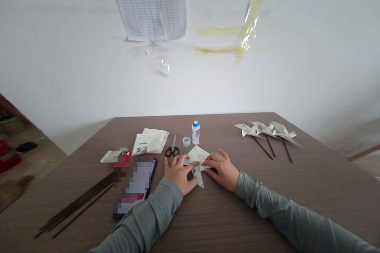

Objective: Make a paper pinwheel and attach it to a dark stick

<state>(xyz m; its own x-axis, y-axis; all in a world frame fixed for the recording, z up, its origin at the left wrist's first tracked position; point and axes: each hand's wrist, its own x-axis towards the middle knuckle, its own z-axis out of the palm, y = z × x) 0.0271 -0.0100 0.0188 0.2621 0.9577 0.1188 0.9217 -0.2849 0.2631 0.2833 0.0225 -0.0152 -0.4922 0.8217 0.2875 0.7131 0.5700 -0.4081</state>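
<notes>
Folded paper: the printed white piece lies just below the middle of the frame, on the brown table, with pointed corners toward top and bottom.
Left hand: the left hand has its fingers spread, several tips resting on the paper's left side.
Right hand: the right hand is narrower — fingers bent together on the paper's right side; whether they pinch it, I cannot tell.
Bottle: a small white bottle with a blue top stands upright at centre, above the paper; its contents are hidden by the wall.
Cup: a translucent little cup sits just left of the bottle; what is inside is too small to tell.
Box: a red-and-white box lies left of centre, partly pixelated — its contents cannot be made out.
Scissors: black-handled scissors lie left of the cup, blades toward the top of the frame.
Paper pile: loose printed sheets, overlapping, left of the scissors.
Phone: a pixelated phone, lower left of centre.
Sticks: dark thin sticks at lower left.
Pinwheels: three paper pinwheels on dark sticks, right of centre.
</notes>
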